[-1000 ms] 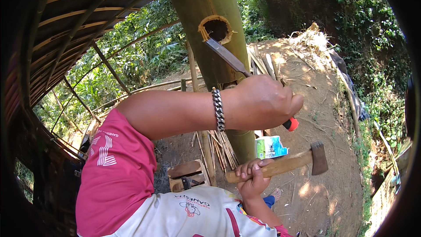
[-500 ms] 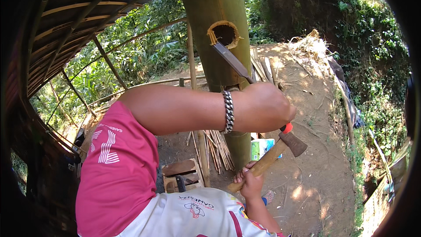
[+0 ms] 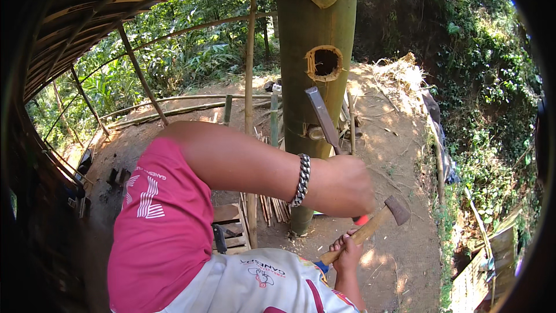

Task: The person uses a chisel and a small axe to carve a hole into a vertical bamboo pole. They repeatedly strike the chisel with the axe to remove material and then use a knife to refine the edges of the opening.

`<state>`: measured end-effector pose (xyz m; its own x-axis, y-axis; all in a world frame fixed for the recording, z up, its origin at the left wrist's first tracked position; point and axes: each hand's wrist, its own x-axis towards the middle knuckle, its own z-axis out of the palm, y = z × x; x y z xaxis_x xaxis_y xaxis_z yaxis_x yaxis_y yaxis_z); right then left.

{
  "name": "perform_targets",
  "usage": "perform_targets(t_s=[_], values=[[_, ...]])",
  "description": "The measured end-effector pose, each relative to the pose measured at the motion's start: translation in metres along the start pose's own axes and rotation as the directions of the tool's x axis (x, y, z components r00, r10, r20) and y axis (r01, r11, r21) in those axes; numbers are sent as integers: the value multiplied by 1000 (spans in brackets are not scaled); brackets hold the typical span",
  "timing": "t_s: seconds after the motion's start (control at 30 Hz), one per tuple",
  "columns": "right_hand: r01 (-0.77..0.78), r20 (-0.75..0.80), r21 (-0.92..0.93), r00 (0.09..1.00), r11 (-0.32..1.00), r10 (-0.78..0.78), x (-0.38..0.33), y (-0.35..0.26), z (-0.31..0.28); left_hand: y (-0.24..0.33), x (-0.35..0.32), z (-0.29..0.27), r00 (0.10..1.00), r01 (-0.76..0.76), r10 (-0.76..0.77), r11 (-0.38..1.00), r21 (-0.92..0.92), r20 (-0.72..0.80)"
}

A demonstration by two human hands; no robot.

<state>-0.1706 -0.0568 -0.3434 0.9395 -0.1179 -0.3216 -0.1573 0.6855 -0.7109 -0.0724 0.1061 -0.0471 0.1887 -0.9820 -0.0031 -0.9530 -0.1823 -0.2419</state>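
Chisel (image 3: pixel 322 117) has come off the rim (image 3: pixel 310 67) to below the hole (image 3: pixel 326 62), between the side edges of the tall bamboo (image 3: pixel 298 29). The hole looks cut through, but rough. Left hand (image 3: pixel 346 184) squeezes the chisel; right hand (image 3: pixel 347 252) curls around the hatchet (image 3: pixel 370 228).

I've got the bamboo post (image 3: pixel 298 90) standing mid-scene, with a hole (image 3: pixel 325 64) in its near face. The chisel (image 3: pixel 323 117) in the left hand (image 3: pixel 346 185) sits on the near side of the post, tip just under the hole. Hatchet (image 3: pixel 372 226)'s in the right hand (image 3: pixel 348 253), near and to the right. Crate (image 3: pixel 227 215)'s near left, thin sticks (image 3: pixel 275 210) between it and the post, plants (image 3: pixel 480 64) far right.
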Motion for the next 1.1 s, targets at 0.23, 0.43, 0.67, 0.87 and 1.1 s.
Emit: perform_targets(t_s=[0.23,0.43,0.67,0.87,1.1], values=[[-29,0,-54,1000,998,29,-1,-13,-3,7,20,-91,804,-26,-32,996,-89,-594],[-15,55,-111,998,994,22,-11,-21,19,-17,26,-104,813,84,-94,995,-44,-575],[-31,50,-179,998,983,41,-17,-29,21,-22,26,-104,800,28,-64,997,-70,-596],[-18,51,-212,998,977,30,-13,-30,21,-27,29,-104,819,24,-69,996,-86,-570],[-21,108,-231,993,973,47,8,-57,12,-17,34,-92,728,16,1,1000,19,-685]])
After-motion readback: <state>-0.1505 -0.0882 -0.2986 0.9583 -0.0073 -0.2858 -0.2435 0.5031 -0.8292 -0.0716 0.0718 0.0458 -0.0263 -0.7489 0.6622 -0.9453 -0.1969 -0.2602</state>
